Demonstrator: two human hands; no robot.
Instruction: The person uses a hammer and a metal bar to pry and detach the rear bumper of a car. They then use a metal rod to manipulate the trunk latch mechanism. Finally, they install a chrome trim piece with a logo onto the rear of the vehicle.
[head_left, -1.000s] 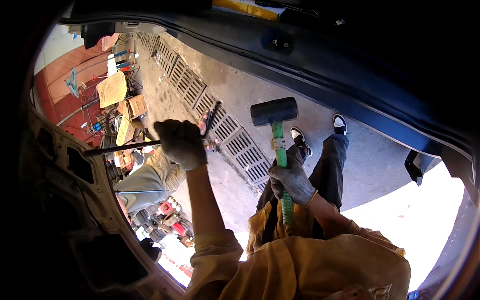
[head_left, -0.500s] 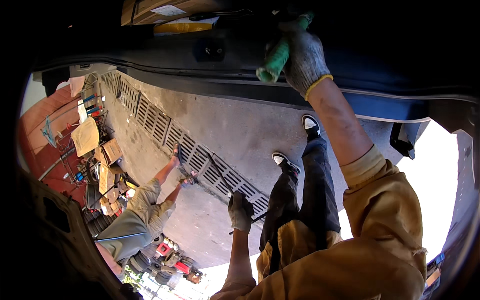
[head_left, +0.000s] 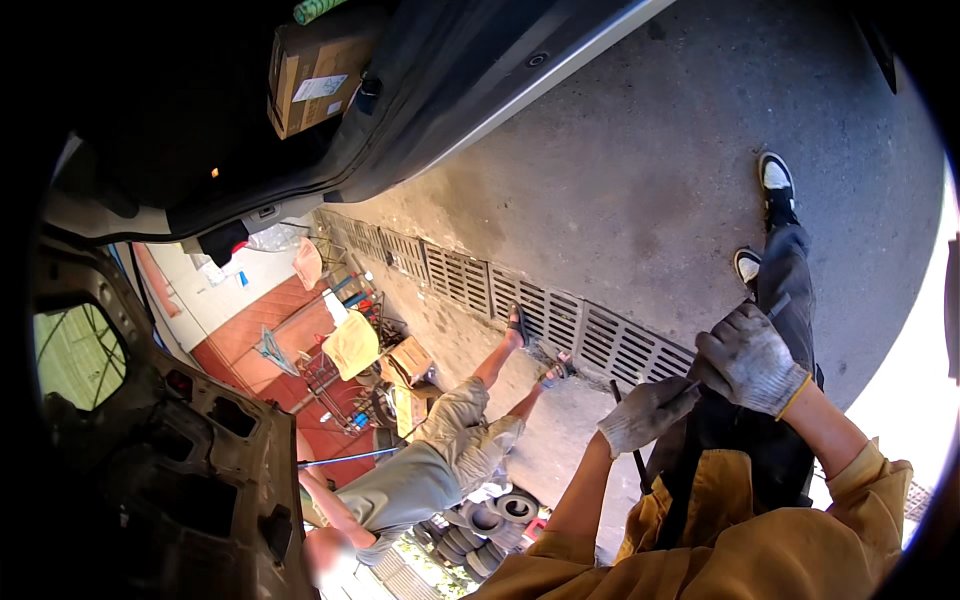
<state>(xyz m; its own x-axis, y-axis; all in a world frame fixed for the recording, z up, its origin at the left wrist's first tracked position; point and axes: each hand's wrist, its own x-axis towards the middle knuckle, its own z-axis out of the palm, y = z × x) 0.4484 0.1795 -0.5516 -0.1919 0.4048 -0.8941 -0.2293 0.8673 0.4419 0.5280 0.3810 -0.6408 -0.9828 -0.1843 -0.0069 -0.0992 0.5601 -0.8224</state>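
Note:
Both my hands wear pale, soiled knit gloves and meet in front of my dark trousers. My left hand is closed on a thin black rod that slants down past its fingers. Closed just above it, my right hand is against the left fingertips. A small grey end pokes out beyond the right fingers, but what it belongs to is hidden. The green wrapped roll is at the top edge, beside a cardboard box in the dark vehicle opening.
A vehicle sill crosses the upper area, with a raised door at left. Slotted drain covers run across the concrete. Another person in a grey shirt stands beyond, near a blue stick, stacked tyres and piled boxes.
My right hand has let go of the green roll and come down to my left hand. The view has turned, so the vehicle sill sits further left.

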